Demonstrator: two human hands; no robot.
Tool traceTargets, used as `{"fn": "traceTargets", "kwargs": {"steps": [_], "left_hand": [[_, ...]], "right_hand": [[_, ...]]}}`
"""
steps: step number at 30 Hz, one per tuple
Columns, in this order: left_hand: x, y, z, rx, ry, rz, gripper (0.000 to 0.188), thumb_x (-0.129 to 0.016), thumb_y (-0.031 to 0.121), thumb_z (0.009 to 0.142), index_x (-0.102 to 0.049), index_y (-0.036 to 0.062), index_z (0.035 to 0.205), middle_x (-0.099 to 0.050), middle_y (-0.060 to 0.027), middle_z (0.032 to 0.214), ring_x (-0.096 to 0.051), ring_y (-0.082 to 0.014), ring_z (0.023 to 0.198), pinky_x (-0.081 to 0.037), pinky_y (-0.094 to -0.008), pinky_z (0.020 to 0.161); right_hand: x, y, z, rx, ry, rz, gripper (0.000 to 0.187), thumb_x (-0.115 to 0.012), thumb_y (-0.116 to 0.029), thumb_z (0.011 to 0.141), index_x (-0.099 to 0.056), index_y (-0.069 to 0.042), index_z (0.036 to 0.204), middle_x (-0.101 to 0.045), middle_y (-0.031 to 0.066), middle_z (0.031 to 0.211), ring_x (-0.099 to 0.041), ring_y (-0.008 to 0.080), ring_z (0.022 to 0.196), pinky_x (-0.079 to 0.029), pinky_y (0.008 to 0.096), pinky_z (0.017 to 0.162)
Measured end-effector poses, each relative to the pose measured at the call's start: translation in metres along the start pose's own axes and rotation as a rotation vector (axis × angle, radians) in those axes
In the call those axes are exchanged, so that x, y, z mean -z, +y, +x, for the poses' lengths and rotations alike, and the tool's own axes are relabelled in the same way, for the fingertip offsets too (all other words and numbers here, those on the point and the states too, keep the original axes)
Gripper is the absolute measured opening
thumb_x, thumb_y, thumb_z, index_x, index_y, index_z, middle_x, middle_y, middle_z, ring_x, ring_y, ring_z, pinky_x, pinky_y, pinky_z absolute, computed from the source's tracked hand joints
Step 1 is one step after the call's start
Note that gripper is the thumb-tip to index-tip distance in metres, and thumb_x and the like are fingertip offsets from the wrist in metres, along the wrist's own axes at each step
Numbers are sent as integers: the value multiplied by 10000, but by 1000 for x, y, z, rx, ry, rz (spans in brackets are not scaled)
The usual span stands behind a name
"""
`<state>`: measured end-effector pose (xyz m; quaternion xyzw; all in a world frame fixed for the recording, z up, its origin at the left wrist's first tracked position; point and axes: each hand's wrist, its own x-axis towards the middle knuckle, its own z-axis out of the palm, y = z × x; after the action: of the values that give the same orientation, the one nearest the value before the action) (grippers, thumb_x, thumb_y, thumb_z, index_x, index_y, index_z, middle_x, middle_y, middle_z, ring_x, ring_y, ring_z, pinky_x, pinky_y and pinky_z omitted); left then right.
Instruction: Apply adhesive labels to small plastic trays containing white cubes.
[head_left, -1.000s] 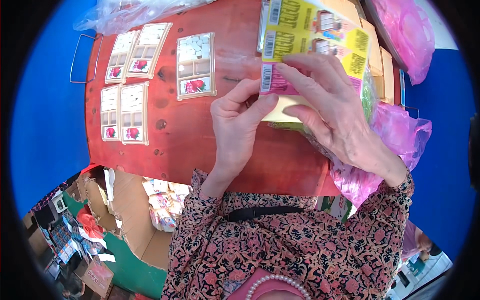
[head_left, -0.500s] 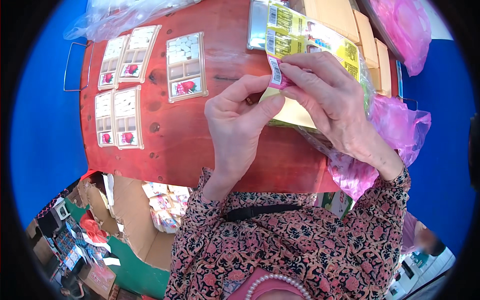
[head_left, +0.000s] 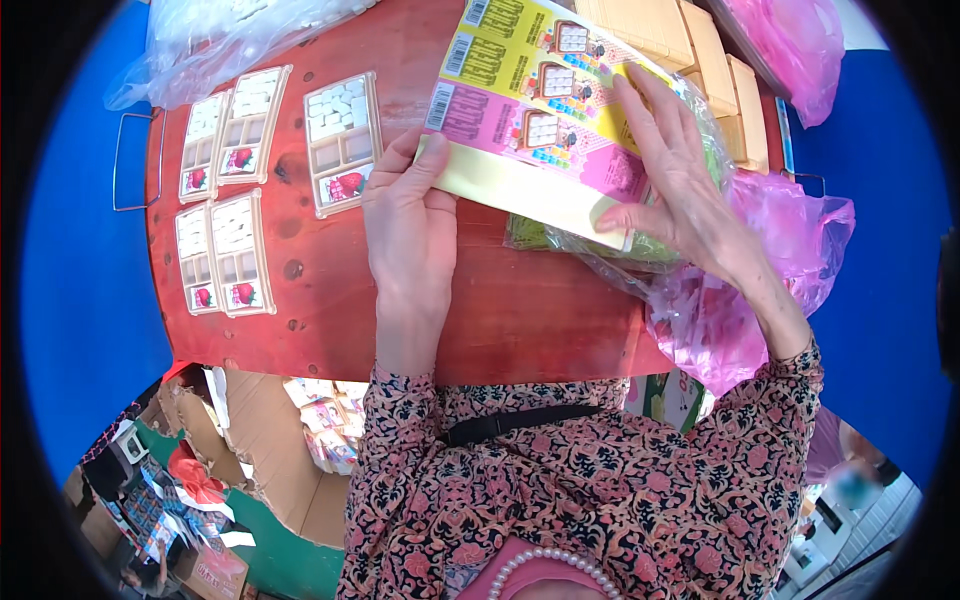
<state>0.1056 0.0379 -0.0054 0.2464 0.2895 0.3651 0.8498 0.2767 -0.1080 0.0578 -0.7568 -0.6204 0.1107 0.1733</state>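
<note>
A sheet of yellow and pink printed stickers (head_left: pixel 540 90) lies tilted over a plastic-wrapped green pack (head_left: pixel 530 232). Its near edge is a bare pale-yellow backing strip (head_left: pixel 520 190). My left hand (head_left: pixel 412 225) pinches the sheet's near left corner between thumb and fingers. Spread over the sheet's right side, my right hand (head_left: pixel 685 185) has its fingers stretched out and its thumb on the corner of the bare strip. To the left of my left hand is a beige compartment tray (head_left: pixel 343 140) holding small white pieces and a strawberry-printed label.
Several similar filled trays (head_left: pixel 232 235) sit at the table's left. Clear plastic (head_left: pixel 220 45) covers something white at the far left. Stacked beige trays (head_left: pixel 650 35) stand far right, with pink plastic bags (head_left: pixel 790 235) beside them. Below the red table (head_left: pixel 540 310) is an open cardboard box (head_left: pixel 275 430).
My left hand has moved left and holds the sheet's corner. The right hand has opened out from its pinch over the sheet. More of the printed face and pale strip shows.
</note>
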Motion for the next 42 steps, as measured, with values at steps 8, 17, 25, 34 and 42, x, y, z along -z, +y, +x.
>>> {"fn": "traceTargets", "kwargs": {"steps": [8,17,25,34,42], "left_hand": [[-4,4,-5,-37,122,-161,196,-540,59,876,-507,9,1063,-570,-80,1063,-541,-154,1019,-417,-308,954],[-13,11,-15,29,23,-138,223,-508,120,904,-487,42,1112,-551,-59,1112,-529,-140,1038,-409,-301,954],[6,16,-6,-167,94,-106,200,-537,98,888,-501,40,1076,-565,-56,1072,-545,-134,991,-441,-302,900],[4,23,-7,-190,48,-88,185,-526,110,894,-517,45,1067,-568,-61,1084,-541,-145,1013,-426,-313,922],[15,0,-2,32,48,-265,200,-572,25,848,-527,13,1043,-596,-54,999,-572,-125,924,-465,-257,856]], "right_hand": [[10,-6,-17,-311,295,264,691,-720,-226,717,-399,20,1277,-420,155,1314,-483,244,1094,-418,356,928],[14,-29,-18,-325,3,1191,222,-628,-55,814,-634,16,1023,-663,71,899,-604,91,764,-508,220,667],[17,-27,-2,-636,-256,1166,202,-651,-140,809,-635,9,944,-660,117,797,-628,147,615,-512,246,496],[1,-23,-5,-446,-149,1169,156,-638,-115,816,-652,18,895,-659,105,732,-634,139,600,-525,237,529],[16,-16,-15,-430,-446,602,123,-658,-110,796,-660,12,815,-622,32,643,-514,70,506,-377,230,452]]}}
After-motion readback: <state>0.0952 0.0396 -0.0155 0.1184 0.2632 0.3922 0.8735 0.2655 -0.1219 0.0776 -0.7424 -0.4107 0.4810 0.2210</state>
